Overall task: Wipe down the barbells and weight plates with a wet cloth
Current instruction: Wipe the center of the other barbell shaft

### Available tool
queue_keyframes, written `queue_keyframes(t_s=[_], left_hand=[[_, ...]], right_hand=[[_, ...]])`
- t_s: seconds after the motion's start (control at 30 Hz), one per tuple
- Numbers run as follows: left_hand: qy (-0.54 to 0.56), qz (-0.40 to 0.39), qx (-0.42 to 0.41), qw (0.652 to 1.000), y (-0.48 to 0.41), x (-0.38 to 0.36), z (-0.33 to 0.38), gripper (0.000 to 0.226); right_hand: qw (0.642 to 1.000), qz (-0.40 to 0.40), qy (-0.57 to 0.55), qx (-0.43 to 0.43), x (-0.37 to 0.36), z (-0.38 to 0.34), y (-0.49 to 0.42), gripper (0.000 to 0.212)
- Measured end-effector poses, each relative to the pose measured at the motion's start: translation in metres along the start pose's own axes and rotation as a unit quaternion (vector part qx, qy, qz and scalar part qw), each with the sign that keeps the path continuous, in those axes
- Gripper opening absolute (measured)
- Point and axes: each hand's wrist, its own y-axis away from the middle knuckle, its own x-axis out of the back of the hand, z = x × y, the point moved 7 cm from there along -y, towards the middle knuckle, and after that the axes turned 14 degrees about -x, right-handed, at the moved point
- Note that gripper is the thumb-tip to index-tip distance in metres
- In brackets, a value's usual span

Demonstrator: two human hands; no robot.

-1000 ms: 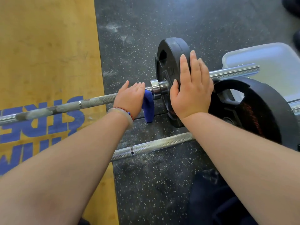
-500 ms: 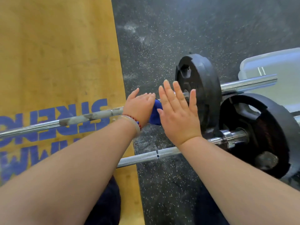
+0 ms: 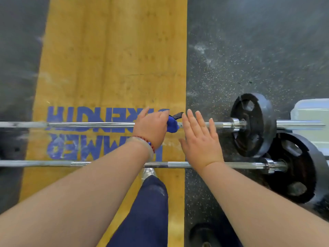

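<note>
Head cam: left hand [image 3: 151,126] grips the blue cloth [image 3: 172,124] around the far barbell [image 3: 89,124], left of its black plate [image 3: 252,124]. Right hand [image 3: 199,139] hovers flat, fingers spread, between cloth and plate.

Both forearms [image 3: 89,184] bare. Wrist of left hand [image 3: 151,125]: pale translucent bangle [image 3: 140,142] beside red-and-blue beaded bracelet [image 3: 150,145]. Below: dark navy trouser leg [image 3: 147,207], silvery shoe [image 3: 148,172].
</note>
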Motion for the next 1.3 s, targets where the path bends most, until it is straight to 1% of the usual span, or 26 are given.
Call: queue_keyframes(t_s=[0.1,0.17,0.23,0.3,0.47,0.57,0.67,0.77,0.9,1.07,1.2,1.3], left_hand=[[0.01,-0.004,0.003,1.0,0.035,0.037,-0.029,0.042],[-0.001,-0.013,-0.003,1.0,0.052,0.059,-0.044,0.044],[-0.016,-0.021,-0.006,1.0,0.066,0.077,-0.056,0.044],[-0.02,-0.019,0.001,1.0,0.076,0.092,-0.066,0.045],[-0.021,-0.003,0.041,0.999,0.09,0.117,-0.09,0.043],[0.005,0.011,0.072,0.997,0.098,0.126,-0.103,0.04],[0.0,0.021,0.079,0.997,0.104,0.13,-0.11,0.038],[0.004,0.02,0.098,0.995,0.113,0.126,-0.122,0.034],[0.018,0.033,0.101,0.994,0.13,0.118,-0.136,0.034],[0.033,0.036,0.1,0.994,0.161,0.1,-0.174,0.035],[0.058,0.04,0.105,0.992,0.199,0.083,-0.219,0.031],[0.045,0.025,0.089,0.995,0.225,0.073,-0.253,0.032]], right_hand=[[1.0,-0.015,-0.008,0.002,0.034,-0.042,0.001,0.07],[1.0,-0.026,-0.01,0.001,0.055,-0.068,-0.002,0.073],[0.998,-0.06,0.0,0.007,0.071,-0.092,-0.007,0.076],[0.996,-0.091,0.006,0.022,0.081,-0.11,-0.01,0.075],[0.991,-0.118,-0.006,0.057,0.097,-0.14,-0.022,0.07],[0.984,-0.154,-0.008,0.086,0.103,-0.157,-0.027,0.067],[0.984,-0.154,0.001,0.094,0.106,-0.169,-0.029,0.067],[0.98,-0.17,0.007,0.101,0.102,-0.184,-0.028,0.068],[0.979,-0.174,0.01,0.107,0.093,-0.206,-0.018,0.068],[0.978,-0.194,-0.008,0.079,0.073,-0.248,-0.004,0.069],[0.976,-0.204,-0.049,0.057,0.054,-0.308,0.014,0.067],[0.975,-0.208,-0.073,0.021,0.042,-0.348,0.031,0.066]])
